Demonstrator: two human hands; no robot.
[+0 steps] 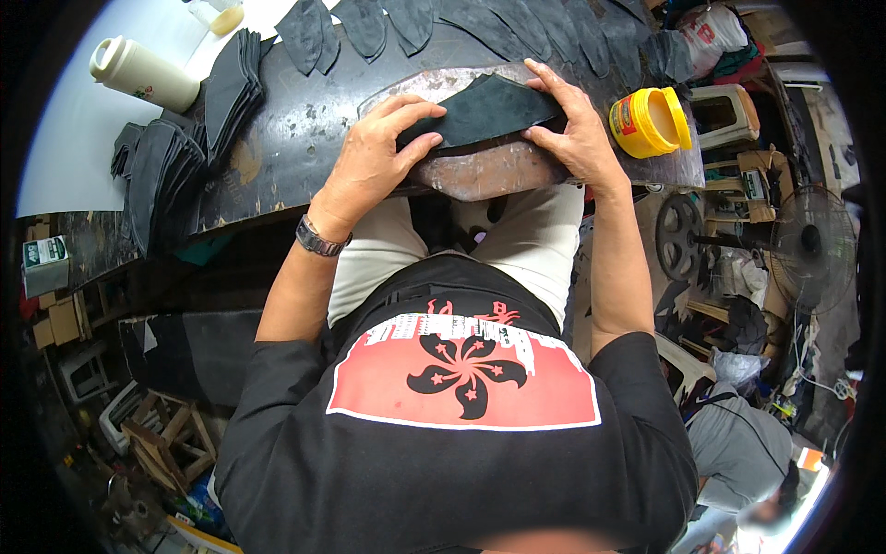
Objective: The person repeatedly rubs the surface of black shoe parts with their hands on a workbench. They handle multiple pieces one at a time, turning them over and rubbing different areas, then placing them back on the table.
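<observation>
- Head view: a dark leather piece (484,109) lies on a worn stone slab (480,171), pressed flat between both hands.
- Left hand (374,152) lies open at its 8 o'clock end, fingers spread on top; right hand (574,129) is flat at its 3 o'clock end, gripping nothing.
- Slab overhangs the counter (295,138) edge toward the lap; bare counter shows at 9 o'clock.
- Yellow glue tub (651,120) sits near at 3 o'clock, cut-piece stacks (198,129) at 9, a laid-out row (480,23) at 12, a cream bottle (143,74) beyond.
</observation>
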